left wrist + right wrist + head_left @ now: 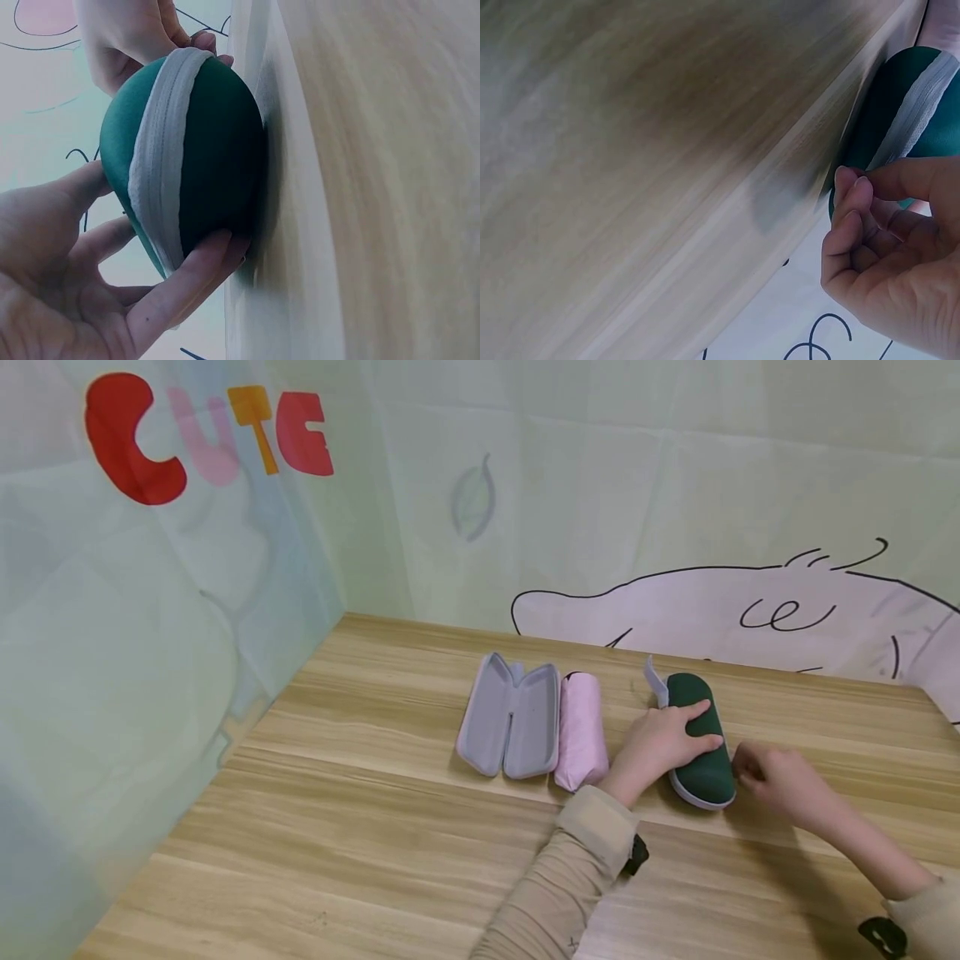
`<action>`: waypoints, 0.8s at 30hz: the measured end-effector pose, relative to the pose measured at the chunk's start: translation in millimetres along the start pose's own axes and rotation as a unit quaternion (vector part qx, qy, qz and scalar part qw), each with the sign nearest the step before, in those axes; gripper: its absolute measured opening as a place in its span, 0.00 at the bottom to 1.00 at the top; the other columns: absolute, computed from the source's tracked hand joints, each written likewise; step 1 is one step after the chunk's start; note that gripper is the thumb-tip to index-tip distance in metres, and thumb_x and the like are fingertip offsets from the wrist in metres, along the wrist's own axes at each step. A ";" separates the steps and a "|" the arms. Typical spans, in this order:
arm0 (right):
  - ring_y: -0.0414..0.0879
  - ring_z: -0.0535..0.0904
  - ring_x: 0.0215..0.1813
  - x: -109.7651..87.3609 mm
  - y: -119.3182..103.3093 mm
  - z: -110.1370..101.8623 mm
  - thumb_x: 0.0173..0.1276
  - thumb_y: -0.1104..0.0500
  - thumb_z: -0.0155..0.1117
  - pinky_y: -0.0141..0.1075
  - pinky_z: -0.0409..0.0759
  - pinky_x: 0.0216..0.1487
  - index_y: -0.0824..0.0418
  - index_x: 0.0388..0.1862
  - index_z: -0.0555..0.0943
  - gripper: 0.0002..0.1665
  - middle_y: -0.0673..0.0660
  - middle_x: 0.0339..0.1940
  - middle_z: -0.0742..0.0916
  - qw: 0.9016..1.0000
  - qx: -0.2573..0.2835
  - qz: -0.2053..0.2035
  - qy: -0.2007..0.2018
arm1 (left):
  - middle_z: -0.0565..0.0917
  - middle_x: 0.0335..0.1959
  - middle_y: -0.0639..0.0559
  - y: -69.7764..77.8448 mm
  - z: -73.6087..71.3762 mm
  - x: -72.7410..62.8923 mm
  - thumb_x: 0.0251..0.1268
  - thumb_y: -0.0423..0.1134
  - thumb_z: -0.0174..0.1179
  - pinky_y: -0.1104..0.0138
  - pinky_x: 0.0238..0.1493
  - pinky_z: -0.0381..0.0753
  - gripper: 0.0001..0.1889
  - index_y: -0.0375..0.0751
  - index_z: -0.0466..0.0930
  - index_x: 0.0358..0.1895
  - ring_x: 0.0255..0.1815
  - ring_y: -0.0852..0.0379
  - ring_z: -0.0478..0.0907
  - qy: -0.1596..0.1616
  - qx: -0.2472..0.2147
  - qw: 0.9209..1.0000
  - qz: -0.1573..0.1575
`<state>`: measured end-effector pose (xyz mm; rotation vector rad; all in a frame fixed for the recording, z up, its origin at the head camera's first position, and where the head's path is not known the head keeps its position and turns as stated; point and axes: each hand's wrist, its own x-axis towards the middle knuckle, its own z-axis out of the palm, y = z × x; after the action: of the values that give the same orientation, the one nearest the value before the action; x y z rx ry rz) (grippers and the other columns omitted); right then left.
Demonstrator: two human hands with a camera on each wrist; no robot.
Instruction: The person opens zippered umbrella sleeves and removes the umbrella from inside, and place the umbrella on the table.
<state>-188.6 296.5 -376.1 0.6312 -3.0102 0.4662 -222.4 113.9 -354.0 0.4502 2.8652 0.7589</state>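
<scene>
From the head, a dark green, long rounded case [707,774] lies on a wood-grain worktop [337,810], near the back edge and towards the right edge, with a pale grey zip [692,798] along its side and a light grey strap [656,681] at its far end. The left hand [663,739] grasps it, fingers over the top; the right hand [783,781] is at its right side. Between it and the far left corner sit a pink bundle [582,727] and an open, grey-lined case [489,722]. Pale cloth [585,460] walls the back and left edges, bearing cartoon outlines and red, pink and orange lettering [135,439], "CUTE". From the left wrist, thumb and fingers curl around the smooth, domed green end. From the right wrist, thumb and fingertips pinch at the zip, seemingly on its pull, which they hide.
</scene>
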 end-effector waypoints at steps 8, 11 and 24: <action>0.38 0.63 0.22 -4.3 -2.1 0.9 0.60 0.69 0.60 0.30 0.61 0.24 0.60 0.26 0.75 0.07 0.47 0.18 0.72 1.000 -0.007 0.000 0.004 | 0.75 0.65 0.63 0.6 2.5 -0.3 0.63 0.64 0.54 0.71 0.51 0.75 0.29 0.74 0.63 0.69 0.62 0.60 0.76 0.011 -0.001 1.000 0.000; 0.39 0.64 0.22 -5.8 -2.9 1.1 0.59 0.69 0.60 0.31 0.61 0.24 0.59 0.26 0.74 0.08 0.47 0.18 0.72 1.000 -0.010 0.000 0.005 | 0.75 0.65 0.63 1.2 2.7 -0.5 0.63 0.64 0.54 0.71 0.51 0.75 0.29 0.74 0.63 0.69 0.62 0.59 0.76 0.012 -0.001 1.000 -0.003; 0.39 0.64 0.22 -12.5 -7.5 1.2 0.59 0.69 0.60 0.31 0.62 0.24 0.59 0.26 0.75 0.07 0.47 0.18 0.73 1.000 -0.013 0.006 0.011 | 0.75 0.65 0.63 2.8 4.6 -1.2 0.63 0.65 0.54 0.70 0.50 0.77 0.30 0.74 0.62 0.69 0.62 0.58 0.76 0.016 0.001 1.000 -0.004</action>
<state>-174.1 294.5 -376.3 0.6016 -2.9957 0.4305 -219.5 118.0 -356.4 0.4311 2.8955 0.7684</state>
